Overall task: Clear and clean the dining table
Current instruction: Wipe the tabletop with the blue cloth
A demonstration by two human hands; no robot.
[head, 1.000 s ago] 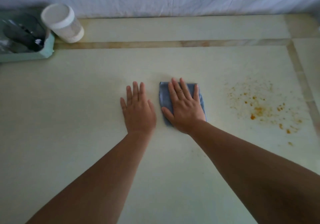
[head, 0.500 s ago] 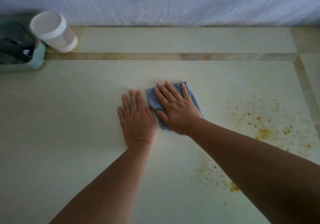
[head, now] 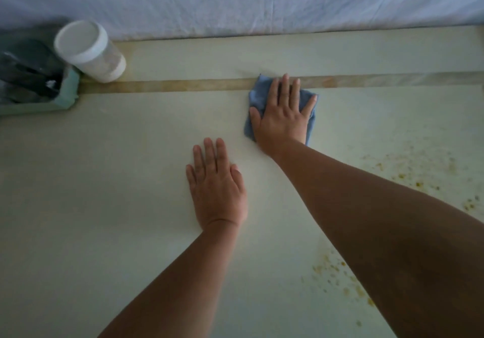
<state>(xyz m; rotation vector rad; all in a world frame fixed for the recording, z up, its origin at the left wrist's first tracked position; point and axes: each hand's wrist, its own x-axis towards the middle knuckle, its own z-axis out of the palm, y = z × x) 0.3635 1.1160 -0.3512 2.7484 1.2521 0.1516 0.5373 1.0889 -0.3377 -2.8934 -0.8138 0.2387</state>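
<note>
Both flat hands: right hand (head: 284,114) presses cloth (head: 258,97), left hand (head: 216,188) on table (head: 104,206).

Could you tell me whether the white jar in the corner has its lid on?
On: a white lid covers the upright jar.

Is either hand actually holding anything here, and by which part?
Nothing is gripped. The right hand presses flat on the middle of the blue cloth; the left hand rests flat on the bare table.
</note>
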